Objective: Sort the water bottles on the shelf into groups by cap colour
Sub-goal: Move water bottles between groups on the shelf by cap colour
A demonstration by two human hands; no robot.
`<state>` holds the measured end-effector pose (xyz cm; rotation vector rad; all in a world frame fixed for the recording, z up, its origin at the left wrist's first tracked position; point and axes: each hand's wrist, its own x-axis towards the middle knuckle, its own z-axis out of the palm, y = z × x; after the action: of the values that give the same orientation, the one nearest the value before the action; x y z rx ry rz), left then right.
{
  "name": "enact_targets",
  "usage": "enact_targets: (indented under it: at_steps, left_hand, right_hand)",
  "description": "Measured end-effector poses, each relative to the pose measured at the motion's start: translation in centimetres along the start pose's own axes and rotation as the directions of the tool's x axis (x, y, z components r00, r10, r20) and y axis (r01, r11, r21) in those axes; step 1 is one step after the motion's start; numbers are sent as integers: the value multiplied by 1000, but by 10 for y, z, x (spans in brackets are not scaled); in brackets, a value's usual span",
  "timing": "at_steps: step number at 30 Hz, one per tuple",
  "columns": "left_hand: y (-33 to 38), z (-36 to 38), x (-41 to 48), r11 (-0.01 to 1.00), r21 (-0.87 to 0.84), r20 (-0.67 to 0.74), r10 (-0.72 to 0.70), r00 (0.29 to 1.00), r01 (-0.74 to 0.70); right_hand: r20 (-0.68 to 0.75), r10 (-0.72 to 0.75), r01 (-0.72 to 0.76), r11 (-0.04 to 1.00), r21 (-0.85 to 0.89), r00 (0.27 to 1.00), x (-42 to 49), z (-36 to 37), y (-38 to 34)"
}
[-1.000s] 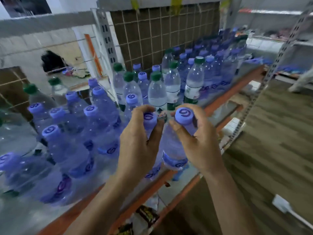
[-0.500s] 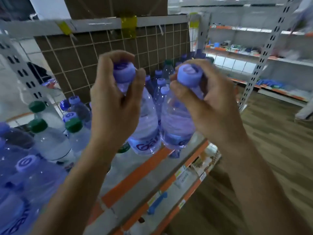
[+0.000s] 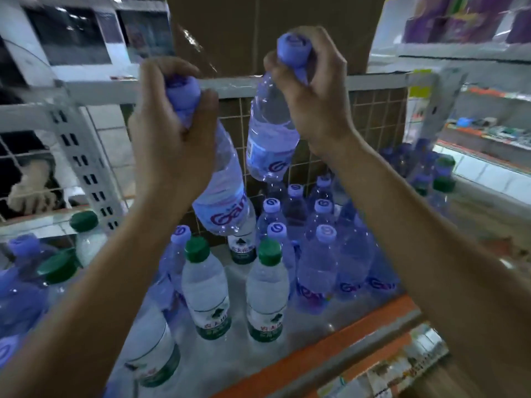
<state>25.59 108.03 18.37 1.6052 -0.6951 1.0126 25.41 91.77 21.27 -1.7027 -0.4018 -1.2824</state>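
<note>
**Desk:** What is being shown at centre frame?

**Caption writer:** Two purple-capped bottles are being carried above the shelf [image 3: 330, 336]. The left bottle [image 3: 222, 202] is being gripped at the neck by the left hand [image 3: 172, 133], with the fingers clenched round the cap. It is hanging tilted, its base slanting toward the middle of the frame. The right bottle [image 3: 270, 142] is being gripped the same way by the right hand [image 3: 316, 99] at upper centre, and it is hanging closer to upright.

**Desk:** Where are they being taken?

**Caption writer:** As a judgement only, they are being taken to the purple-capped cluster [image 3: 321, 254], which is standing right of centre near the wire back panel [image 3: 373, 116]. A green-capped pair [image 3: 205, 285] is standing just beside it at lower centre, nearer the shelf's front edge.

**Desk:** How is this step being done well?

**Caption writer:** Care is being called for on three counts. The tilted bottle is best being righted first, since its base is hanging just above a green-labelled bottle at the back. Each bottle is best being lowered base-first, one at a time, into a gap at the cluster's edge, so that neighbouring caps are not being knocked. The necks are best being let go only once the bases are being borne flat by the shelf.
</note>
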Motion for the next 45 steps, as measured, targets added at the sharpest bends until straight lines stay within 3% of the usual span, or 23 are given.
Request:
enact_targets:
  at_steps: [4,7,10,13,17,21,24,28,30,34,39,45]
  left_hand:
    - [-3,15,-17,995,98,112,-34,993,23]
    - [-17,27,-29,975,150,220,-196,956,166]
    - [-35,30,-35,906,325,354,-383,853,272]
    - [-46,29,-43,829,518,493,-493,717,213]
    - [-49,30,-50,669,740,517,-635,574,74]
    - [-48,32,-52,572,816,534,-691,488,-83]
    - [-49,35,-52,546,834,521,-726,450,-84]
    - [-44,37,-49,581,813,545,-735,404,-39]
    - [-41,36,-50,581,814,537,-735,413,-24]
    - [-35,23,-53,558,829,472,-723,505,24]
    - [-15,-11,-68,540,820,249,-632,734,188]
    - [7,-34,-93,536,798,15,-477,879,277]
  right_hand:
    - [167,64,-66,998,8,984,6,23,48]
    - [254,104,-116,993,36,962,8,31,74]
    - [311,61,-105,986,126,949,17,37,88]
    - [398,21,-122,966,229,917,24,46,92]
    - [536,-14,-164,945,284,844,19,67,98]
    - [709,-45,-196,947,255,703,3,88,111]
    - [818,-14,-213,963,166,575,-8,98,123]
    - [934,89,-157,987,-36,346,-21,104,128]
    - [956,103,-99,992,-78,274,-30,106,125]
    - [973,162,-63,986,-154,161,-40,109,122]
    - [980,198,87,976,-198,13,-45,116,121]
    - [975,220,335,921,-201,-20,-42,122,114]
